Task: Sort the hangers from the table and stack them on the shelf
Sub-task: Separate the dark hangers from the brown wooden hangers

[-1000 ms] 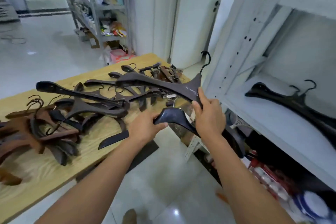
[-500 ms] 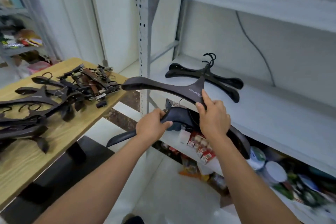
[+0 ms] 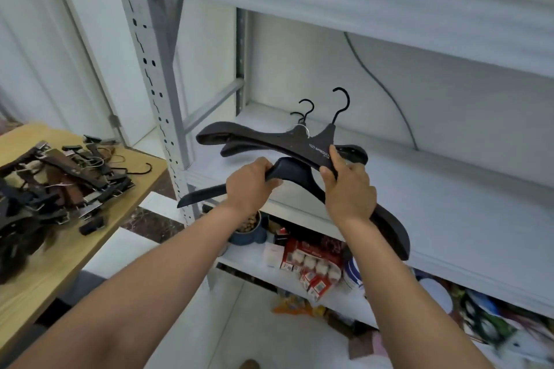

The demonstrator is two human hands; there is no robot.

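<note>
The left hand (image 3: 251,186) and right hand (image 3: 349,189) still grip 2 hangers (image 3: 311,150), now nearer the shelf (image 3: 449,189) stack (image 3: 355,154).

Hanger pile (image 3: 60,180) is cut off at left edge.

Left grip (image 3: 250,186), right grip (image 3: 350,190), both clenched.

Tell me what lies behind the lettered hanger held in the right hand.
A stack of dark hangers lies on the shelf, two hooks and its arm ends showing. The lettered hanger in the right hand covers its middle, so the count is unclear.
</note>
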